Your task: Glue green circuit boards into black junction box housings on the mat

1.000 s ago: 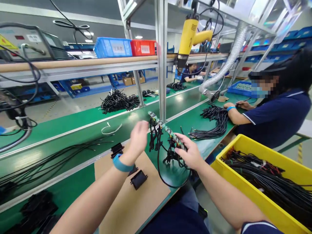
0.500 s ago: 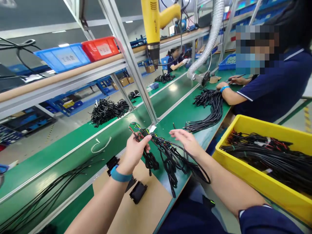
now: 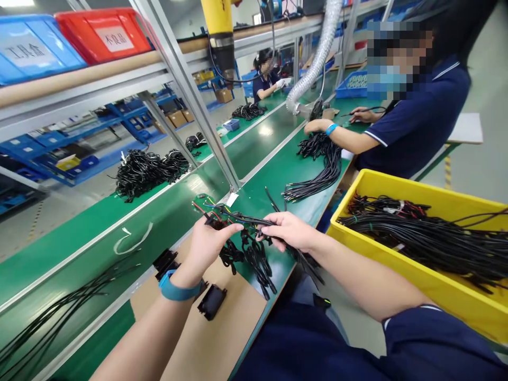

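Observation:
A bundle of black wire harnesses (image 3: 242,219) with red and green leads and dangling black connectors hangs over the green bench. My left hand (image 3: 210,241), with a blue wristband, pinches the bundle near its coloured leads. My right hand (image 3: 288,230) grips the same bundle a little to the right, fingers wrapped round it. Below my hands lies a brown cardboard sheet (image 3: 222,338) with small black plastic housings (image 3: 212,301) on it.
A yellow bin (image 3: 397,275) of black cables stands at my right. A co-worker in dark blue (image 3: 413,116) sits beyond it over a cable bundle (image 3: 321,169). A metal post (image 3: 194,100) rises ahead. More cable piles (image 3: 143,169) lie on the far belt; loose wires (image 3: 59,312) at left.
My right hand, open half a second ago, has closed on the harness bundle. The left hand keeps its hold. The view has swung down and left.

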The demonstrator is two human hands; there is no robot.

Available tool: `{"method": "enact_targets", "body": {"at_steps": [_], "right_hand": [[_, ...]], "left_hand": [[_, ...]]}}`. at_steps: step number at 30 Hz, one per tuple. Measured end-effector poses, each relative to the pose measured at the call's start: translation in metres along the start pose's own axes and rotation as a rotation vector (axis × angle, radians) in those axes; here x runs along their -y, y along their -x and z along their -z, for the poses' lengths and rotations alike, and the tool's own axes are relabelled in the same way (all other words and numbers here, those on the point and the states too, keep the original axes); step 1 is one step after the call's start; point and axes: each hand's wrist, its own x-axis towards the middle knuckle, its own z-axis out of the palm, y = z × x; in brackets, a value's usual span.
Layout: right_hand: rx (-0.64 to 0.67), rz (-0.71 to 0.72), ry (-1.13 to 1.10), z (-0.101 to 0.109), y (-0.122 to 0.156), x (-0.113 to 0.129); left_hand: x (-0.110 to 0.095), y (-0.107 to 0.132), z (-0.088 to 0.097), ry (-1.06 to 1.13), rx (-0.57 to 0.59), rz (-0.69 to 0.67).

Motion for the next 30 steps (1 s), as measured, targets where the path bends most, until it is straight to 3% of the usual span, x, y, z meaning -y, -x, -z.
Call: {"method": "enact_targets", "body": {"at_steps": [2, 4, 6, 8, 10, 12, 14, 15, 17, 20, 23, 25, 28, 30], "right_hand": [[0.044, -0.015, -0.073, 0.010, 0.000, 0.007], [0.081, 0.016, 0.012, 0.017, 0.001, 0.014], [0.040, 0.078, 0.276, 0.022, 0.003, 0.020], [-0.106, 0.115, 0.647, 0.026, 0.004, 0.025], [-0.122, 0.010, 0.936, 0.032, 0.005, 0.025], [0.063, -0.208, 0.994, 0.040, 0.005, 0.021], [0.231, -0.346, 0.887, 0.051, 0.006, 0.014], [0.261, -0.345, 0.815, 0.057, 0.008, 0.011], [0.293, -0.242, 0.670, 0.067, 0.012, 0.008], [0.408, -0.065, 0.403, 0.072, 0.024, 0.015], [0.462, -0.002, 0.182, 0.063, 0.039, 0.032], [0.470, 0.018, 0.081, 0.053, 0.047, 0.042], [0.471, 0.077, -0.044, 0.036, 0.053, 0.049], [0.453, 0.126, -0.120, 0.023, 0.052, 0.049]], "left_hand": [[0.005, -0.002, -0.003, -0.001, 0.010, -0.009], [0.006, -0.003, -0.006, 0.052, 0.047, 0.025], [0.002, -0.004, -0.010, 0.111, 0.111, 0.078], [-0.005, -0.002, -0.015, 0.137, 0.180, 0.106], [-0.013, 0.002, -0.020, 0.134, 0.213, 0.108], [-0.016, 0.005, -0.024, 0.120, 0.191, 0.108], [-0.016, 0.007, -0.027, 0.106, 0.157, 0.114], [-0.015, 0.007, -0.026, 0.097, 0.153, 0.118], [-0.013, 0.005, -0.019, 0.060, 0.205, 0.128], [-0.020, 0.005, 0.004, -0.001, 0.423, 0.155], [-0.036, 0.016, 0.036, -0.015, 0.650, 0.188], [-0.047, 0.030, 0.055, -0.071, 0.731, 0.122], [-0.057, 0.049, 0.071, -0.158, 0.774, -0.047], [-0.055, 0.058, 0.071, -0.097, 0.786, -0.106]]}}
